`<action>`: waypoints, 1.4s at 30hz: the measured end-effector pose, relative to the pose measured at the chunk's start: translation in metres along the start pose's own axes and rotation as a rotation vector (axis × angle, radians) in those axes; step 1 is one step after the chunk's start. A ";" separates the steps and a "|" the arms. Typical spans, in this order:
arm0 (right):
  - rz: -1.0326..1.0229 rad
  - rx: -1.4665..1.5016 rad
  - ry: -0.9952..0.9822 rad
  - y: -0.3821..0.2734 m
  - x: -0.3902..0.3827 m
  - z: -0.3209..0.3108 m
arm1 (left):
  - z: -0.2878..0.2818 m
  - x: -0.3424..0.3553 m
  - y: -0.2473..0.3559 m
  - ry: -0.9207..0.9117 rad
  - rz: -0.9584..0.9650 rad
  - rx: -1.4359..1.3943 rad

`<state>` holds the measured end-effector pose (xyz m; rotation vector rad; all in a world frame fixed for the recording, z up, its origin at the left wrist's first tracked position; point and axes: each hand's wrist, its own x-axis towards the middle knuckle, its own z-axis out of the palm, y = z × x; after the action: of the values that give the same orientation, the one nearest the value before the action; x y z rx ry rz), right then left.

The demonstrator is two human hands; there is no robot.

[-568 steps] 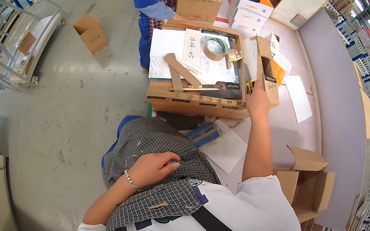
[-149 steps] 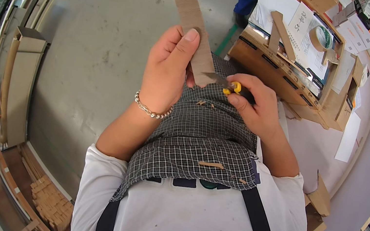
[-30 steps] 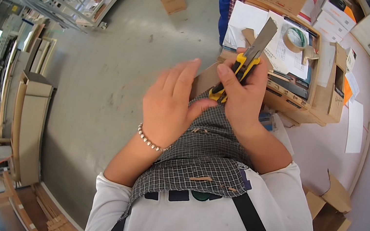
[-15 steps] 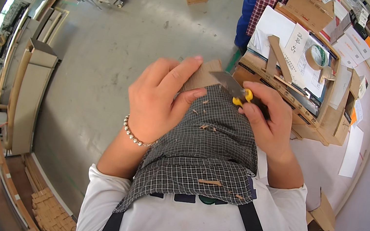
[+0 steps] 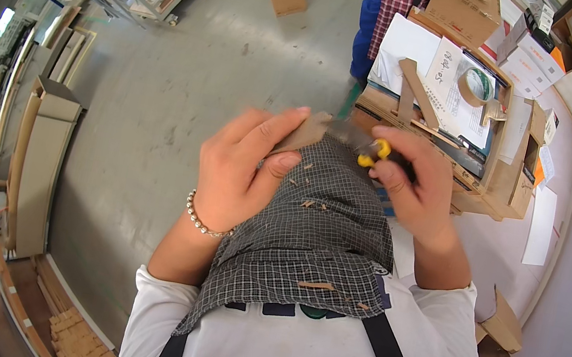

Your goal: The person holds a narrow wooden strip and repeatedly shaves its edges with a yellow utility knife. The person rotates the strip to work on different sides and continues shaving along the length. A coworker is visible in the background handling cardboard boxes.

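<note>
Head view, clock positions taken from the centre. Left hand (image 5: pixel 243 159), at 10 o'clock: thumb and fingers pinch a brown cardboard strip (image 5: pixel 301 135), which lies just off centre at 12. Right hand (image 5: pixel 418 186), at 3: fingers closed around a yellow-and-black knife (image 5: pixel 381 148), its blurred blade pointing to the strip's end; contact cannot be told. Checked apron (image 5: pixel 322 234), at 5, bearing brown scraps. Tape roll (image 5: pixel 465 85), farther out at 2, on papers.
</note>
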<state>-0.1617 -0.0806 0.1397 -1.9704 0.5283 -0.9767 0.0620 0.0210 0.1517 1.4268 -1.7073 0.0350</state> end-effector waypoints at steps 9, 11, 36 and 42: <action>-0.001 0.059 0.130 0.006 -0.005 0.019 | 0.007 -0.005 0.002 -0.034 -0.100 -0.025; 0.098 0.050 0.129 0.006 -0.003 0.023 | 0.010 -0.004 0.001 0.000 -0.058 -0.027; 0.108 0.478 0.245 0.013 -0.001 0.034 | 0.010 -0.007 0.022 -0.241 -0.756 -1.014; 0.132 0.346 0.259 0.012 0.017 0.035 | 0.027 -0.010 0.034 -0.405 -0.915 -1.025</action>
<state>-0.1238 -0.0812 0.1253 -1.4947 0.5808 -1.1609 0.0183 0.0260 0.1459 1.2605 -0.8936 -1.4746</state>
